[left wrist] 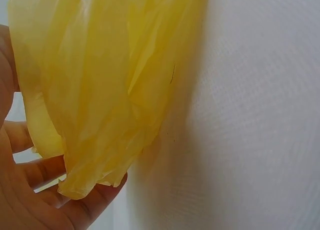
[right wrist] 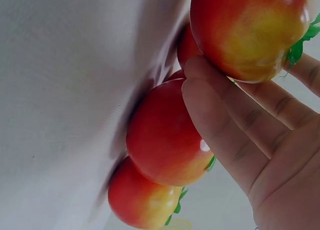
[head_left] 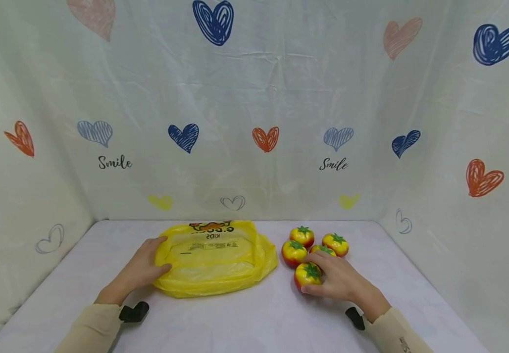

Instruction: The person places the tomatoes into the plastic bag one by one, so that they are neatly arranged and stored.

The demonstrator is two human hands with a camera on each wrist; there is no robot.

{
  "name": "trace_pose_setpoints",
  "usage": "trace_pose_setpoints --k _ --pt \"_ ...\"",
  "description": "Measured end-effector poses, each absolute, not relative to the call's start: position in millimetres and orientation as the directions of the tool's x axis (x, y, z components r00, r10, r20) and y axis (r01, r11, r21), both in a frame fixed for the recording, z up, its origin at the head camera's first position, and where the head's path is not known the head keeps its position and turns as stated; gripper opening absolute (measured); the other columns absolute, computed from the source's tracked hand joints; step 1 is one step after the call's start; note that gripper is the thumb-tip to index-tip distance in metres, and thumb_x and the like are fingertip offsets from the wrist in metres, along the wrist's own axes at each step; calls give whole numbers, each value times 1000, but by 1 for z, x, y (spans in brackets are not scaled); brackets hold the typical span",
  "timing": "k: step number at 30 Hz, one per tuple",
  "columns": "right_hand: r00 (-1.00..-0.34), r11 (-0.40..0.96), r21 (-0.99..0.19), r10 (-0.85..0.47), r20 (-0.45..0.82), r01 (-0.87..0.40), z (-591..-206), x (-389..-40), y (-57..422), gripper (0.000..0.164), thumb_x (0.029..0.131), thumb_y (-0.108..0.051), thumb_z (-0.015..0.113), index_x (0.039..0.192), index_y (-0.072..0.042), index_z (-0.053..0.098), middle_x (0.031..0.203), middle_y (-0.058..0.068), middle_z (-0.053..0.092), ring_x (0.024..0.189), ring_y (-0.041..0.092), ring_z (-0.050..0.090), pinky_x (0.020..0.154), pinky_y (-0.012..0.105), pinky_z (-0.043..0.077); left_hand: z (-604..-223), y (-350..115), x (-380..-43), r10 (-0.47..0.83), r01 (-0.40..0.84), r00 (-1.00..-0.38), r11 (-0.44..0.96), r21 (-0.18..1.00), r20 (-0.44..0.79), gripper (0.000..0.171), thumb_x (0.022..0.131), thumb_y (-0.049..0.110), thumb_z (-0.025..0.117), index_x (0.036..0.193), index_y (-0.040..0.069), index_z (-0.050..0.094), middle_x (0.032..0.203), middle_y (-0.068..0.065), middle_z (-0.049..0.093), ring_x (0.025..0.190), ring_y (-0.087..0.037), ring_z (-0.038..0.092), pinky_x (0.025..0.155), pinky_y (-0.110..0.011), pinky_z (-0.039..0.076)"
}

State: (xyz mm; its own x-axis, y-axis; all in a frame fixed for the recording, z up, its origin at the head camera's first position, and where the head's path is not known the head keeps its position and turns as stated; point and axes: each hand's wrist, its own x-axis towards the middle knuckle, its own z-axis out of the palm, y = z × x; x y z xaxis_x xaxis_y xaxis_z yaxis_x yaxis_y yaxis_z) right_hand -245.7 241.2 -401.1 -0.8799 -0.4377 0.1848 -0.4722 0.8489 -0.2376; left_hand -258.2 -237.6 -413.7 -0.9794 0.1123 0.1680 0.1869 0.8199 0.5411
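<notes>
A yellow plastic bag [head_left: 212, 264] with dark print lies flat on the white table. At its left end my left hand [head_left: 146, 262] holds the edge, thumb on the near side and the other fingers farther back. In the left wrist view, folds of the bag [left wrist: 100, 89] cover some fingertips. My right hand [head_left: 336, 277] grips the nearest tomato [head_left: 306, 275], which is yellow and red with a green leafy top. The thumb lies at its front and the fingers at its far side. In the right wrist view, this tomato [right wrist: 250, 29] sits against the fingers.
Behind the gripped tomato stand several similar ones, among them a left one [head_left: 293, 252], a back one [head_left: 302, 236] and a right one [head_left: 336, 243]. Another is partly hidden by my right hand. A white curtain [head_left: 245, 181] with hearts encloses the table's back and sides.
</notes>
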Motion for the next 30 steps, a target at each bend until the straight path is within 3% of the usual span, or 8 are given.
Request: trace_pose_setpoints --k 9,30 --pt "-849 821 -232 -469 245 -521 -401 -246 240 60 73 -68 64 118 -29 60 121 -6 56 102 17 56 91 47 48 -416 -237 -256 85 155 -985 820 550 150 75 81 18 71 140 -8 32 136 -30 36 123 -46 37 103 -63 29" --pt "-820 794 -238 -488 299 -559 -400 -245 233 54 75 -67 65 117 -34 57 117 -14 53 93 8 53 83 40 50 -419 -238 -256 118 221 -969 803 554 216 70 82 17 70 138 -8 35 133 -30 38 123 -46 38 102 -63 30"
